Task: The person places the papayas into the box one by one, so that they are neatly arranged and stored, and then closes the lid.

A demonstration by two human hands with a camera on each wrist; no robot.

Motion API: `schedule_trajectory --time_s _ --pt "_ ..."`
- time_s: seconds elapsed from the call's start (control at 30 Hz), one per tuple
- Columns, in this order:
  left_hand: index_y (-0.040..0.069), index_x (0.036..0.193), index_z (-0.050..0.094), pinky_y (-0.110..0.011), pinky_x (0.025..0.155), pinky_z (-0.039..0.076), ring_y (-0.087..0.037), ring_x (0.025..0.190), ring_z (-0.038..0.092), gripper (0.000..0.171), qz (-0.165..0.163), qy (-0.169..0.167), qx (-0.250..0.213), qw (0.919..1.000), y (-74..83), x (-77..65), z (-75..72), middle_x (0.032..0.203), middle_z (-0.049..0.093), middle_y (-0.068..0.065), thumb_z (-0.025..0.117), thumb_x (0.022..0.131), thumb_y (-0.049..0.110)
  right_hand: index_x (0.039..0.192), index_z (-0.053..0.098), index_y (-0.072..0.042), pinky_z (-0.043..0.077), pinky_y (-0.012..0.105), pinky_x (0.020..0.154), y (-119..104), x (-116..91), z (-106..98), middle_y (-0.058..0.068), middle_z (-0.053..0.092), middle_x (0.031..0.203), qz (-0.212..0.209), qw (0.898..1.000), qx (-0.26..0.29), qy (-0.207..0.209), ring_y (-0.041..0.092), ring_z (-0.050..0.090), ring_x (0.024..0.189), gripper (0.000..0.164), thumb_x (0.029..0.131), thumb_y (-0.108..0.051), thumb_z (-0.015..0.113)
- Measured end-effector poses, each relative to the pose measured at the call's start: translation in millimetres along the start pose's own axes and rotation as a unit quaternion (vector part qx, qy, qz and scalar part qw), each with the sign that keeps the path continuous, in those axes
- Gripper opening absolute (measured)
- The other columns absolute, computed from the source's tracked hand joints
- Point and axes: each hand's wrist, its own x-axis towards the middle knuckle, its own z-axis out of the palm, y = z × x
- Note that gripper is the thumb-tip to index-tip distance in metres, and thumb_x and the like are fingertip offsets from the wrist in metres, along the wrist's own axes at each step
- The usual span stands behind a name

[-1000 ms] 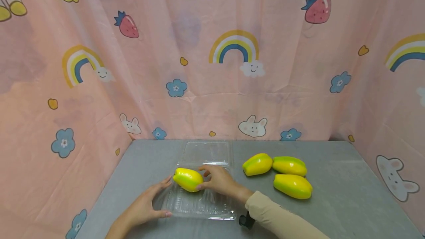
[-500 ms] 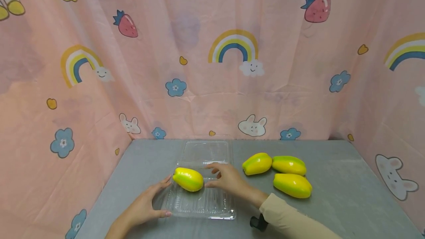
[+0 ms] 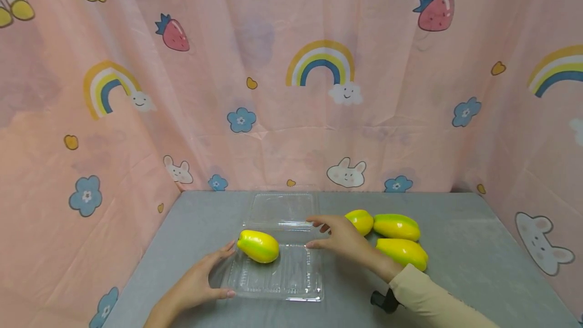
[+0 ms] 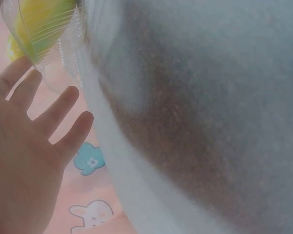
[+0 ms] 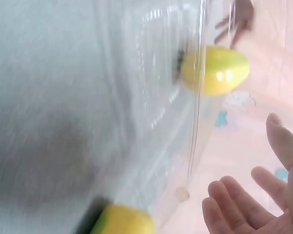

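Note:
A clear plastic clamshell box [image 3: 300,275] lies unfolded on the grey table, its lid [image 3: 284,207] laid back at the far side. One glossy yellow-green papaya [image 3: 258,246] rests in the left part of its base. At the box's left side is my left hand [image 3: 198,280], fingers and thumb spread along the edge. The left wrist view shows those fingers [image 4: 63,105] straight, close to the clear wall. Over the box's right edge hovers my right hand [image 3: 346,242], empty, fingers loosely bent. It partly covers the nearest of three more papayas [image 3: 361,221].
To the right of the box, two papayas [image 3: 397,227] [image 3: 403,254] lie close together beside the partly hidden one. A black wrist device [image 3: 384,300] hangs under the right sleeve [image 3: 432,295]. A pink patterned curtain [image 3: 273,151] encloses the table [image 3: 473,267] at the back and sides.
My right hand has let go of the papaya in the box and moved right, towards the other papayas. The left hand and the box have stayed in place.

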Motion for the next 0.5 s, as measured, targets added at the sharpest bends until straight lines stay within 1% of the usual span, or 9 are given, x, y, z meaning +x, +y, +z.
schedule_trajectory --time_s 0.17,0.3,0.5 --pt "0.024 0.147 0.047 -0.059 0.112 0.039 -0.029 0.144 0.042 0.094 -0.002 0.001 -0.003 1.0000 0.8 -0.4 0.3 0.162 0.033 0.006 0.084 0.067 0.057 0.132 0.063 -0.021 0.056 0.043 0.094 12.2 -4.0 -17.0 0.001 0.070 0.122 0.008 1.000 -0.010 0.016 0.020 0.064 0.108 0.063 0.076 -0.041 0.083" --pt "0.024 0.147 0.046 -0.059 0.112 0.039 -0.030 0.144 0.042 0.094 -0.003 0.001 -0.002 1.0000 1.1 0.0 0.2 0.162 0.033 0.008 0.084 0.067 0.056 0.134 0.062 -0.023 0.055 0.047 0.097 25.6 -7.4 -31.1 0.001 0.068 0.127 0.011 1.000 -0.022 0.017 0.022 0.062 0.111 0.062 0.079 -0.043 0.081" --pt "0.024 0.148 0.046 -0.060 0.112 0.039 -0.030 0.144 0.042 0.095 -0.005 -0.002 -0.002 1.0000 -0.3 0.2 0.1 0.162 0.033 0.010 0.084 0.067 0.056 0.137 0.059 -0.022 0.050 0.054 0.103 46.9 -9.3 -51.8 0.004 0.062 0.139 0.005 1.000 -0.027 0.004 0.029 0.059 0.120 0.061 0.083 -0.041 0.078"
